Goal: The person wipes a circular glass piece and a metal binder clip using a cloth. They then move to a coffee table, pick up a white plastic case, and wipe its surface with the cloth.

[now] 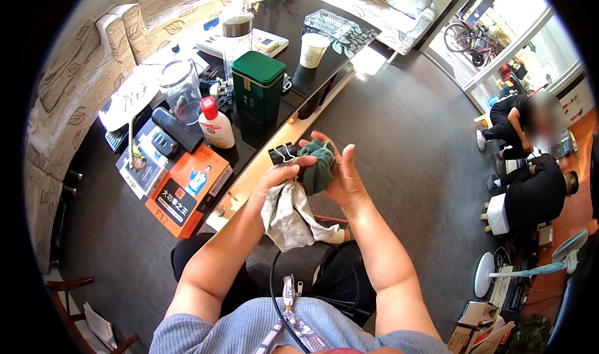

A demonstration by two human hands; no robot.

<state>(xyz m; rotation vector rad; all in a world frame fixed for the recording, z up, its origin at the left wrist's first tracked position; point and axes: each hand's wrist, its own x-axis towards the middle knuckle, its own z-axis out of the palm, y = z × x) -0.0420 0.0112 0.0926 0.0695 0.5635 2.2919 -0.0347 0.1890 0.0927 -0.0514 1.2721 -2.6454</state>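
My left hand is closed on a light grey speckled cloth, which hangs below it toward my lap. A black binder clip with silver wire handles sits at its fingertips. Between my two hands is a bunched dark green cloth, touched by the left fingers. My right hand cups this green bundle from the right, its fingers curling behind and over the top while the thumb sticks up apart. Whether either cloth is a sock or another garment, I cannot tell.
On the black table at left stand an orange box, a red-capped white bottle, a green tin, a glass jug and a paper cup. Two people are at far right, near a fan.
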